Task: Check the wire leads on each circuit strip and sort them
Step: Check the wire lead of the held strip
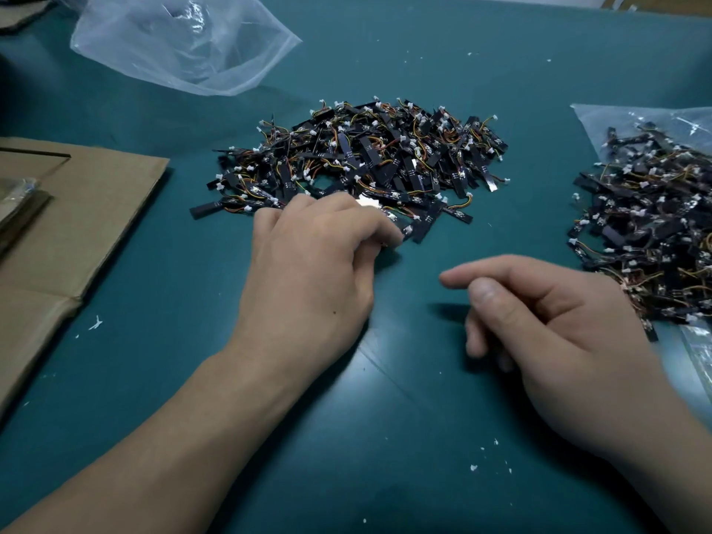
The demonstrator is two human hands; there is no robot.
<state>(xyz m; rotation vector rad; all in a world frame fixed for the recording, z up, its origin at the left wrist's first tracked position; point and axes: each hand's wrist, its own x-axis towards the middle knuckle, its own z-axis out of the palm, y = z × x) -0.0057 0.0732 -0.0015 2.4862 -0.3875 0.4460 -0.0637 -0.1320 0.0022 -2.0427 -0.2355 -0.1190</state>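
A teal table mat (385,418) fills most of the frame, its far edge cut off at the top. Flattened cardboard (77,225) covers the left side and runs out of the frame; something dark lying on it at the left edge is too cropped to identify. An empty clear plastic bag (185,44) lies crumpled in the upper left. The main pile of circuit strips (366,156), black with orange and yellow leads and white connectors, sits at the centre. A second pile (647,225) rests on another clear bag (601,121) at the right edge, partly cut off. The left hand (308,271) lies at the near edge of the main pile, its fingers curled down and thumb and forefinger pinching one strip (408,227), most of which the hand hides. The right hand (551,321), blurred, is in the lower right just beside the second pile, fingers loosely curled and holding nothing. Small white flecks (473,467) dot the mat near the bottom
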